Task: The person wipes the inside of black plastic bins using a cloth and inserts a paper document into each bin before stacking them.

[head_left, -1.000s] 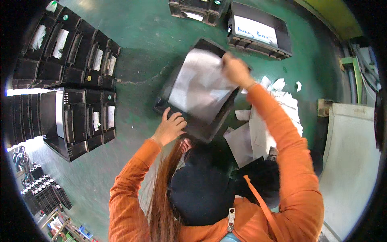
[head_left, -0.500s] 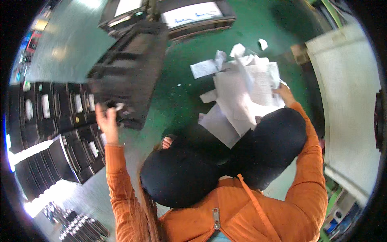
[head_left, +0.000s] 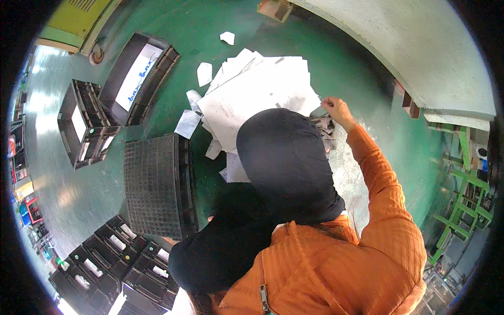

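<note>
A black plastic crate (head_left: 157, 186) stands tipped beside my left knee, its gridded bottom facing up toward the left. Only a sliver of skin, apparently my left hand (head_left: 170, 240), shows at the crate's lower edge; its fingers are hidden. A spread pile of white paper sheets (head_left: 257, 86) lies on the floor in front of my knees. Off the pile's right edge is my right hand (head_left: 337, 111), with its fingers curled together; what is in them, if anything, I cannot make out. Below that hand lies a crumpled greyish-brown thing (head_left: 326, 128), partly covered by my knee.
Two black crates (head_left: 137, 79) (head_left: 84, 123) with white sheets stand at the far left. Several more black crates (head_left: 102, 254) sit in rows at the near left. A pale wall-like panel (head_left: 378, 47) curves along the upper right, and green metal frames (head_left: 464, 194) stand at the right.
My view has turned to the right. The black crate, raised at the left before, is now lower and close to my knee. My right hand has come off the sheets, and my left hand is mostly hidden.
</note>
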Motion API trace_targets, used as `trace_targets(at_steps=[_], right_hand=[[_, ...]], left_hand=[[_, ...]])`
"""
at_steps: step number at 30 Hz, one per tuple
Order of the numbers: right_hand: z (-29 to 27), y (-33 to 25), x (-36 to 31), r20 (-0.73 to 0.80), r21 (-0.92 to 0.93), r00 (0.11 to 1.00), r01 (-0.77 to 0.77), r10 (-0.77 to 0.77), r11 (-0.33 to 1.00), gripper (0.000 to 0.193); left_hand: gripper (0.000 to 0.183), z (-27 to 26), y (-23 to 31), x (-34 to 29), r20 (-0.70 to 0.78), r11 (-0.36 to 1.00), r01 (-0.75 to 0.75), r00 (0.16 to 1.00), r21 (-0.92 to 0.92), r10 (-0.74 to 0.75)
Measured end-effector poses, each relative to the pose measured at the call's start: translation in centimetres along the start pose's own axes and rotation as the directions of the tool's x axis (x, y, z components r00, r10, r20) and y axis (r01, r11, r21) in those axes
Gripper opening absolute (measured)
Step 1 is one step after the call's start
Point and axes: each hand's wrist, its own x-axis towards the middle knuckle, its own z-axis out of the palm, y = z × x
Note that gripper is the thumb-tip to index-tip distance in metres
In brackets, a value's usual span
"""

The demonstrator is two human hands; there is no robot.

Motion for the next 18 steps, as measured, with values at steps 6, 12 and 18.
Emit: trace_targets(at_steps=[6, 12, 18], right_hand=[[1.7, 0.6, -2.5, 0.263, -0.191, 0.959, -0.057, 0.107, 0.98, 0.036], [-5.8, -6.2, -1.2, 0.473, -0.275, 0.871, 0.006, 0.13, 0.962, 0.02], [-18.4, -19.7, 1.5, 0.359, 0.048, 0.903, 0.233, -0.235, 0.971, 0.017]], left_hand=[[0.064, 0.8, -1.3, 0.1, 0.079, 0.985, 0.158, 0.985, -0.076, -0.152], [0.064, -0.9, 2.4, 2.1, 0.069, 0.997, 0.008, 0.998, -0.073, -0.003], [0.039, -5.9, 4.5, 6.6, 0.195, 0.643, -0.575, 0.802, 0.506, 0.564]])
